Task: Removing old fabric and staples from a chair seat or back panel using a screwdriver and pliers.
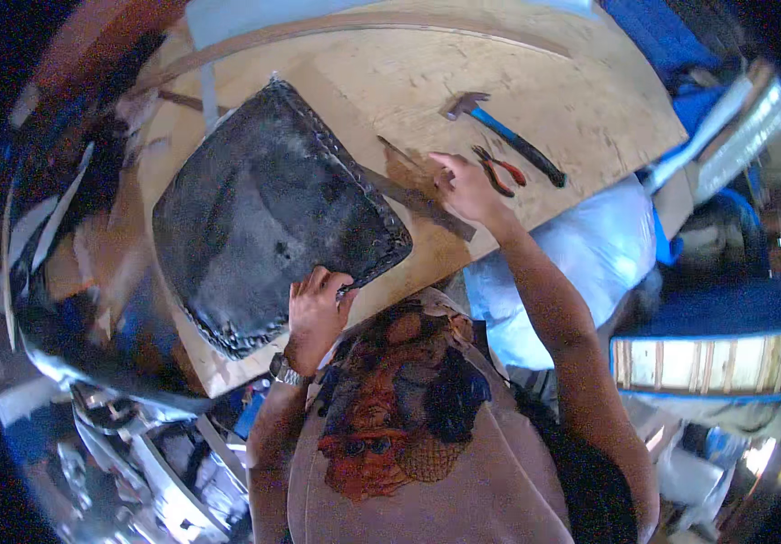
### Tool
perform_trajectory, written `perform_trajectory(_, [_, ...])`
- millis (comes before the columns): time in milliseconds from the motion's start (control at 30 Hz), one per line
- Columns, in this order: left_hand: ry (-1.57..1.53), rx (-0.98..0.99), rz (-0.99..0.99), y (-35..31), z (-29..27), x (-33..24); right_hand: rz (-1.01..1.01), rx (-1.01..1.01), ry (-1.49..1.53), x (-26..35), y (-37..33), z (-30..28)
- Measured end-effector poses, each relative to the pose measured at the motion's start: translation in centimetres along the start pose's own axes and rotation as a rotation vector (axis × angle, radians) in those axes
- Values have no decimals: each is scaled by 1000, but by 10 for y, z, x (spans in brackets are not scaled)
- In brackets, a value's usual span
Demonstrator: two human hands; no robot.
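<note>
A square black cushion-like piece (263,208), with a rough, stitched or stapled edge, lies on a light wooden tabletop (572,82). My left hand (318,308) is closed on its near edge, thumb toward the rim. To the right, my right hand (467,189) is over the table, fingers curled and index finger stretched to the left. A thin dark rod-like tool (399,152) runs from its fingers toward the cushion; its exact kind is unclear. Beside this hand are red-and-black pliers (501,170) and a claw hammer (513,136) with a blue-and-black handle.
A flat dark strip (445,222) lies beneath my right hand, and a long wooden strip (363,27) along the far edge. Clear plastic sheeting (572,254) bulges below the table's right edge. A blue-edged piece with pale slats (708,363) stands farther right.
</note>
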State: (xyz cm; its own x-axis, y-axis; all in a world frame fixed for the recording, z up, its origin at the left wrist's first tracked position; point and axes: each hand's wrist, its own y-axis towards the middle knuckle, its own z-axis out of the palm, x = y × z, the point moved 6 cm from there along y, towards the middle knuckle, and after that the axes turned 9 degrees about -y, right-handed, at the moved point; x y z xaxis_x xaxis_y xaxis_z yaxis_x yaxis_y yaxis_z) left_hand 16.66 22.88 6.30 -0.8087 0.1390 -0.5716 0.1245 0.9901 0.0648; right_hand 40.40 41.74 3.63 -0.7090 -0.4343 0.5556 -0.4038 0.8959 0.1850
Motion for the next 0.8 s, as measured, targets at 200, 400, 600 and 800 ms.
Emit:
perform_trajectory(200, [83, -59, -246, -4, 9, -23, 37, -59, -683, -77, -19, -31])
perform_trajectory(400, [47, -204, -300, 39, 24, -71, -121, -57, -511, -109, -32, -43])
perform_trajectory(600, [117, -150, -488, 81, 37, -71, 61, 41, 11, -160, -28, -51])
perform_trajectory(800, [191, -104, -529, 96, 45, -59, 770, 176, 1207, -131, -55, -44])
